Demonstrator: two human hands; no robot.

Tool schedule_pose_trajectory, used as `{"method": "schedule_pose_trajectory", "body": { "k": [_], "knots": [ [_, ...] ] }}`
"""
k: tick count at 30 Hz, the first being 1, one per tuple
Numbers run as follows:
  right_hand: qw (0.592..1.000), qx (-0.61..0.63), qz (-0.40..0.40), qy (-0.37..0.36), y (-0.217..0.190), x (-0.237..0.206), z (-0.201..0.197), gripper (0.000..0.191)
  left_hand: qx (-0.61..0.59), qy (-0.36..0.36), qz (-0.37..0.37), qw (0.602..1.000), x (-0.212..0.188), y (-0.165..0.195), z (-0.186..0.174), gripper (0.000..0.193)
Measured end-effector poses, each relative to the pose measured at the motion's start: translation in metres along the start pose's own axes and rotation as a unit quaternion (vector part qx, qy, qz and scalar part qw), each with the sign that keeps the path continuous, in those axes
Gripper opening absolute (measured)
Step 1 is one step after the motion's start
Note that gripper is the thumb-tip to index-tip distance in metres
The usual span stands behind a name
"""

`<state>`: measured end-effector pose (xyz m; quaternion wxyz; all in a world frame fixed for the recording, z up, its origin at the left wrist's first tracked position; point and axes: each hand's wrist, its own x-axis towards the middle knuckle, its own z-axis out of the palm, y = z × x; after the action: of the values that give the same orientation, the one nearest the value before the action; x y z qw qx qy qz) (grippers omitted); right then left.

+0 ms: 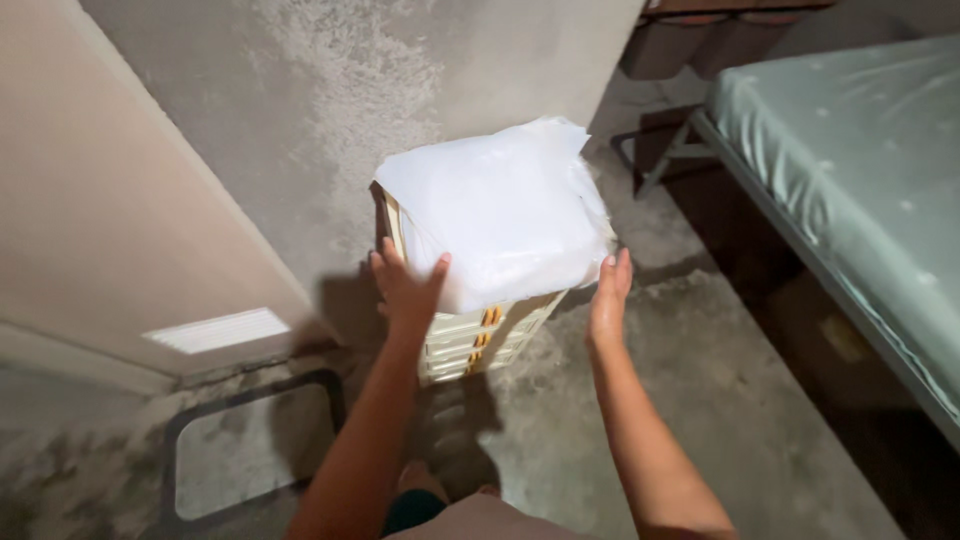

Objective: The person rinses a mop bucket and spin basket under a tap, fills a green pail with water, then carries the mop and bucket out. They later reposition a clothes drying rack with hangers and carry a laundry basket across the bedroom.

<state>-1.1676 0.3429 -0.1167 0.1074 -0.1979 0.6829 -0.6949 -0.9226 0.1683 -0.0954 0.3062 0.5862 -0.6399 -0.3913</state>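
A white plastic sheet (pixel 495 205) hides the top of a cream drawer unit (pixel 478 335) standing on the concrete floor (pixel 700 380) against the wall; its contents cannot be seen. 2 open hands, left hand (pixel 405 288) and right hand (pixel 608 300), press its sides. A bed (pixel 860 170) is cut off at right.

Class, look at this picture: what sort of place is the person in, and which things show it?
Probably a plain bedroom in a home. A bed with a pale green sheet stands at right, a small cream drawer unit topped with white plastic sits between both hands, and the bare concrete floor meets a door.
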Motion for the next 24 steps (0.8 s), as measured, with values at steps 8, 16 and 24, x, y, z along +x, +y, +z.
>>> {"method": "schedule_pose_trajectory", "body": {
  "k": [8,16,24],
  "knots": [
    [0.994,0.11,0.012,-0.007,0.034,0.043,0.004,0.081,-0.102,-0.04,0.059,0.992,0.085,-0.08,0.004,0.119],
    [0.949,0.26,0.14,-0.115,0.047,0.083,0.0,0.07,-0.319,-0.199,-0.037,0.926,0.082,-0.075,-0.018,0.1],
    [0.91,0.361,0.126,-0.159,0.059,0.079,0.023,0.057,-0.373,-0.184,-0.083,0.905,0.036,-0.067,-0.042,0.081]
  ]
}}
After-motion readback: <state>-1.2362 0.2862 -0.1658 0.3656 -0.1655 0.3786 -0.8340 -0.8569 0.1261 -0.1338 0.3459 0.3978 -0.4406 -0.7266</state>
